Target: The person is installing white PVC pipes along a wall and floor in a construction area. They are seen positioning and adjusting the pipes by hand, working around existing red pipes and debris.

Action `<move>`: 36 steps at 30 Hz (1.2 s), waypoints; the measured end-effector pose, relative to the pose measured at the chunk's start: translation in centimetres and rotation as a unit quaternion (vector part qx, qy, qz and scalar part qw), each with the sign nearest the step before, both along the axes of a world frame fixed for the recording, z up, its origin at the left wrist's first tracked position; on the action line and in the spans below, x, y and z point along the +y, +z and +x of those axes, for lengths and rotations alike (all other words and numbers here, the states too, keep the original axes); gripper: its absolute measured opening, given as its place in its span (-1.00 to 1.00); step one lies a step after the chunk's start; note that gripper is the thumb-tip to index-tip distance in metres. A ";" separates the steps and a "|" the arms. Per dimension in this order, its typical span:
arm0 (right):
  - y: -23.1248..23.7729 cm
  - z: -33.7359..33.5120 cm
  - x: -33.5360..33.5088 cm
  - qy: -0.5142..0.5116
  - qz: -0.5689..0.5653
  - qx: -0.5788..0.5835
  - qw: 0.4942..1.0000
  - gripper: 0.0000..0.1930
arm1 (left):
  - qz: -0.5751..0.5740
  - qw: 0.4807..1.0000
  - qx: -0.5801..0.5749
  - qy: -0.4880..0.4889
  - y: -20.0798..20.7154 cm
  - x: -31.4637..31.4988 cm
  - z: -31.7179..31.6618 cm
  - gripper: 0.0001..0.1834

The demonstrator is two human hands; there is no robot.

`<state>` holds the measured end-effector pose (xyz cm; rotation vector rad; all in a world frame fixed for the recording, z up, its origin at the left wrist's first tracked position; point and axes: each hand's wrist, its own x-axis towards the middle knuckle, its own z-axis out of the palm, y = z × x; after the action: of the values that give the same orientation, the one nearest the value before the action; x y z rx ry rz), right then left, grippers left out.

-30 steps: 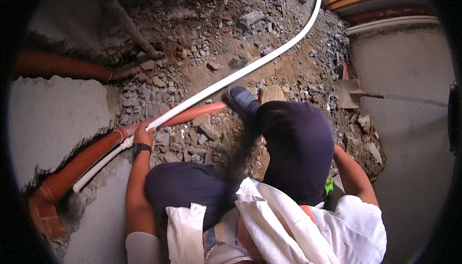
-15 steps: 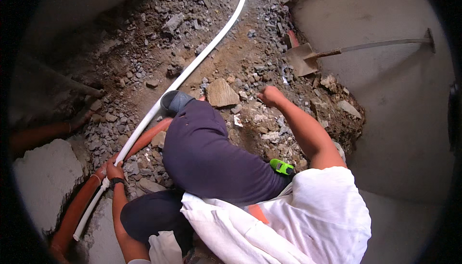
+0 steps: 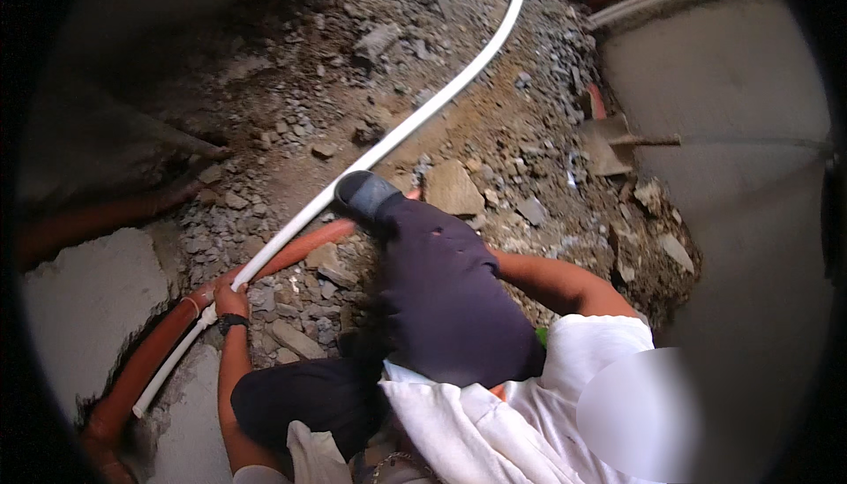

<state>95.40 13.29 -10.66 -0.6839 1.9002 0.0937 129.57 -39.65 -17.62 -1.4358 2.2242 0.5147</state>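
Observation:
My left hand [image 3: 231, 300] is wrapped round a long white plastic pipe [image 3: 425, 113], just above its white coupling [image 3: 208, 316]. The pipe runs from the lower left to the far top and bends near the far end. Beneath and beside it lies a thicker orange-brown pipe [image 3: 141, 374]. My shoe [image 3: 366, 195] rests against the white pipe. My right forearm [image 3: 565, 285] reaches behind my bent knee, which hides the right hand, so its fingers do not show. A bit of a bright green object [image 3: 541, 336] peeks out by my thigh.
Broken stones and soil cover the ground, with a large flat stone [image 3: 453, 188] just beyond my shoe. A shovel [image 3: 609, 144] leans at the right wall [image 3: 723, 69]. Broken concrete [image 3: 93, 307] stands at the left. Another orange-brown pipe [image 3: 88, 228] lies there too.
My right hand has moved left and nearer, from over the rubble to behind my knee. The view has shifted. My left hand keeps its hold on the white pipe.

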 end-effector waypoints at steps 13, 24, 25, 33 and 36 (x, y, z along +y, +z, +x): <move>9.8 -16.7 -16.0 0.177 0.038 0.135 0.974 -0.57 | -0.059 0.985 0.149 0.070 -1.0 6.8 5.9 -0.70; 5.3 -0.6 -42.7 0.552 -0.151 0.096 0.814 -0.60 | -0.001 0.990 0.127 0.057 1.2 7.5 4.4 -0.43; 4.0 3.5 -43.9 0.511 -0.108 0.080 0.849 -0.59 | 0.011 0.992 0.111 0.051 1.0 7.2 4.6 -0.42; -6.2 21.9 -41.8 0.490 -0.205 0.082 0.843 -0.24 | -0.016 0.990 0.134 0.036 3.9 8.4 7.3 -0.48; -7.4 21.8 -41.8 0.461 -0.186 0.090 0.863 -0.28 | 0.136 0.981 0.008 0.137 7.9 8.1 6.7 -0.53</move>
<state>117.22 -28.51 -18.02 -1.8696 1.6068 0.4115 136.31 -31.55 -9.70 -1.5964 1.8865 0.8853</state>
